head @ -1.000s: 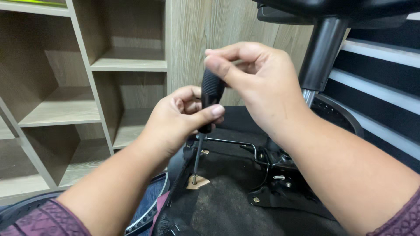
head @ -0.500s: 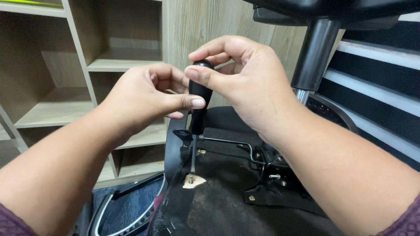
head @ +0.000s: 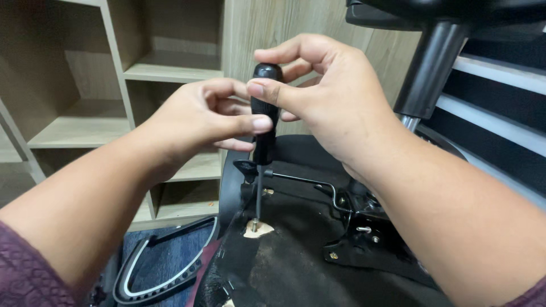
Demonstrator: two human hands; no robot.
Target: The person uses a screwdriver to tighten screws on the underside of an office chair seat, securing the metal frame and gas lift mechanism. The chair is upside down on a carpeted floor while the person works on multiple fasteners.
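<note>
A black-handled screwdriver (head: pixel 265 122) stands upright, its tip in a bolt (head: pixel 255 223) that sits in a bare wooden patch on the underside of an overturned office chair seat (head: pixel 296 267). My right hand (head: pixel 324 96) pinches the top of the handle with thumb and fingers. My left hand (head: pixel 199 122) grips the handle's middle from the left, thumb across it. The seat's black fabric underside and its metal mechanism (head: pixel 364 227) lie below my right forearm.
Wooden shelving (head: pixel 114 85) stands at the left with open compartments. The chair's black gas cylinder (head: pixel 427 71) rises at the upper right. A black curved chair part with a light edge (head: pixel 165 267) lies on the blue floor at lower left. A thin metal lever rod (head: pixel 301 182) crosses behind the screwdriver.
My left hand rose from the handle's lower end to its middle. My right hand shifted its fingers around the top. The screwdriver stayed on the bolt.
</note>
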